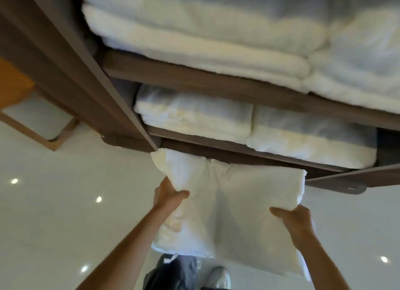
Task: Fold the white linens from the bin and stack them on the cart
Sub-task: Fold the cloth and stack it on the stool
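two hands: left hand [167, 194] and right hand [296, 221] grip folded linen [227, 203], thumbs on top, fingers hidden beneath | lower centre, far edge at cart [194, 77] lowest rail | upper stacks [194, 29] cut off

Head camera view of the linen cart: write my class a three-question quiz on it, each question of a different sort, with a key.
1. True or false: the left hand and the right hand both grip the folded linen.
2. The cart shelf just above that linen holds: A) a bin; B) folded stacks side by side; C) bottles.
3. Fill the gap: the held linen is ____ that shelf.
Key: 1 true; 2 B; 3 below.
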`<state>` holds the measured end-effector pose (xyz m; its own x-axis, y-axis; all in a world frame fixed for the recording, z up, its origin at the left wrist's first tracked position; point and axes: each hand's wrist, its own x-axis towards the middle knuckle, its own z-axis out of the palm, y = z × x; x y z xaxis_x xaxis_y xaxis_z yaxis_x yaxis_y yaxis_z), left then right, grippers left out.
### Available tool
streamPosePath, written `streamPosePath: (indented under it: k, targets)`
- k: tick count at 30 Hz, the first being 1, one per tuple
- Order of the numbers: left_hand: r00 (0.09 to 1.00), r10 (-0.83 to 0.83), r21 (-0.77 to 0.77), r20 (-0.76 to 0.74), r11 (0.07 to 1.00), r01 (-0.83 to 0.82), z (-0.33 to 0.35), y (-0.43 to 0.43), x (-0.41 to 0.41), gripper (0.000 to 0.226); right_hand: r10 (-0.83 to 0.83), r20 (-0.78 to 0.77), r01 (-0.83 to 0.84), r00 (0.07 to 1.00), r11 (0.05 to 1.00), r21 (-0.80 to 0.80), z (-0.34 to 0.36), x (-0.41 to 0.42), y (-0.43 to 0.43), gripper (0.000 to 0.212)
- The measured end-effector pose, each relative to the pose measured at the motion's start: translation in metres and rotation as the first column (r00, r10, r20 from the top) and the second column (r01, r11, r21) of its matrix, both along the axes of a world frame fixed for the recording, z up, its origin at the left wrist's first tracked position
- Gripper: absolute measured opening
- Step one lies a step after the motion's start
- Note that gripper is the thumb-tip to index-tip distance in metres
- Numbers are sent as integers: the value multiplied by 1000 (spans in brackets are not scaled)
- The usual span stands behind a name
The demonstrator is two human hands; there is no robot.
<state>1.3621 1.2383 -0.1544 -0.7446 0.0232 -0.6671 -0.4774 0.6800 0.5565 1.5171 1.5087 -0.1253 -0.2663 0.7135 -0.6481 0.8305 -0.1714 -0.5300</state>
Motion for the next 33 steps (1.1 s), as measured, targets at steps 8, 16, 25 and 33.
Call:
streamPosePath:
  k: [8, 16, 25, 33]
  targets:
    - [993, 16, 66, -119, 998, -8, -169, 46, -36, 58, 25, -194, -10, 981, 997, 79, -165, -26, 52, 22]
    - [960, 65, 146, -272, 989, -25, -254, 77, -111, 60, 2, -310, 42, 951, 990, 133, -257, -65, 132, 24]
    - [941, 162, 169, -298, 979, -115, -296, 85, -147, 58, -51, -272, 100, 961, 980, 172, -303, -89, 161, 27]
    - [918, 185, 294, -352, 952, -79, -303, 95, -220, 102, 114, -364, -5, 925, 958, 286, -288, -146, 180, 54]
